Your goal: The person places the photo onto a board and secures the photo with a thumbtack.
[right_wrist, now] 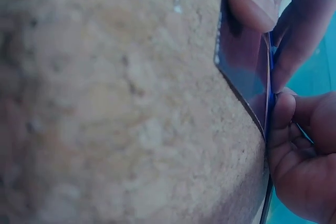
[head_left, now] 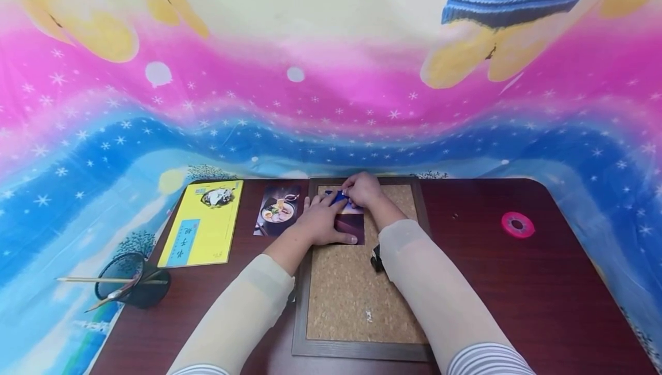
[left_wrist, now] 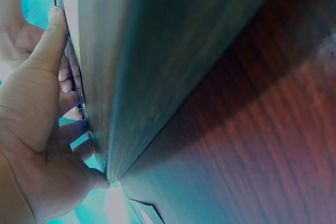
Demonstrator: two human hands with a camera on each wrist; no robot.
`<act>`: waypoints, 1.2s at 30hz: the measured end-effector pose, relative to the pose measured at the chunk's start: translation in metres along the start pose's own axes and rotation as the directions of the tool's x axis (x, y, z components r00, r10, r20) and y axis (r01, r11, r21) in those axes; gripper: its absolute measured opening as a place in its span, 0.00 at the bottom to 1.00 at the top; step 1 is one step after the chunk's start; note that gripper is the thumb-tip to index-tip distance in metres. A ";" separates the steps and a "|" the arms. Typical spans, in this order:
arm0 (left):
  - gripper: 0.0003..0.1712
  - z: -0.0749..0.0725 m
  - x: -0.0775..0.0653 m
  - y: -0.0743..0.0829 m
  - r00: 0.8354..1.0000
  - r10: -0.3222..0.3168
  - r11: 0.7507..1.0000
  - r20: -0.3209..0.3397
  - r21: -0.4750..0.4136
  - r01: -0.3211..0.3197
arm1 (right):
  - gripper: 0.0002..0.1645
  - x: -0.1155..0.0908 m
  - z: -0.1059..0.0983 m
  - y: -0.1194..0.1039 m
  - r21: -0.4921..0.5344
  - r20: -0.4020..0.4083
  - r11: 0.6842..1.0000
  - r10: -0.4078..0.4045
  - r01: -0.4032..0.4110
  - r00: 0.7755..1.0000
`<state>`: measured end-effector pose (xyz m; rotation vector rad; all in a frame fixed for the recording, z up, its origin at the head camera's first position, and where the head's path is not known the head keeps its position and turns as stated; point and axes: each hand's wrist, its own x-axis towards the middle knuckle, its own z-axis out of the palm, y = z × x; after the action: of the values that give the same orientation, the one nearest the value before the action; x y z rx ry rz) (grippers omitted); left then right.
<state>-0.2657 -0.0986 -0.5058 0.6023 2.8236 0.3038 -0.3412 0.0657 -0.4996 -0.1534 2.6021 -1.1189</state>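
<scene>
My left hand (head_left: 323,221) lies spread with straight fingers over a dark blue and purple photo card (head_left: 354,225), pressing it to the corkboard (head_left: 357,294). At the top of the card, my right hand (head_left: 363,190) has its thumb and fingers curled together, pinching a small pale thing (head_left: 345,192) against the blue part. Its kind I cannot tell, since the fingertips cover most of it. From the right wrist, the card (right_wrist: 241,77) shows a lower corner over the cork, with the left thumb (right_wrist: 254,3) on it.
A ramen photo (head_left: 278,211) lies left of the board, beside a yellow book (head_left: 207,231). Nearer stands a black mesh cup (head_left: 150,289) with pencils or brushes. A pink round disc (head_left: 517,224) and tiny bits (head_left: 455,216) lie at right. The board's wooden frame (head_left: 362,349) is raised.
</scene>
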 end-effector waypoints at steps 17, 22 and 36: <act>0.64 -0.005 -0.002 0.005 0.999 0.024 1.000 0.024 -0.007 -0.024 | 0.12 -0.002 -0.003 0.005 0.040 -0.016 0.999 0.015 -0.014 1.000; 0.61 -0.009 -0.005 0.002 0.997 0.051 0.997 0.050 -0.058 -0.048 | 0.15 -0.006 -0.007 0.010 0.166 0.005 0.986 0.029 -0.030 1.000; 0.58 -0.002 -0.010 -0.006 0.998 0.050 0.997 0.024 -0.061 -0.049 | 0.15 -0.030 -0.024 0.020 0.227 0.019 0.973 -0.032 0.027 0.999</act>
<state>-0.2596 -0.1090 -0.5034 0.6593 2.7675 0.3869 -0.3200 0.1022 -0.4912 -0.1530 2.4369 -1.4058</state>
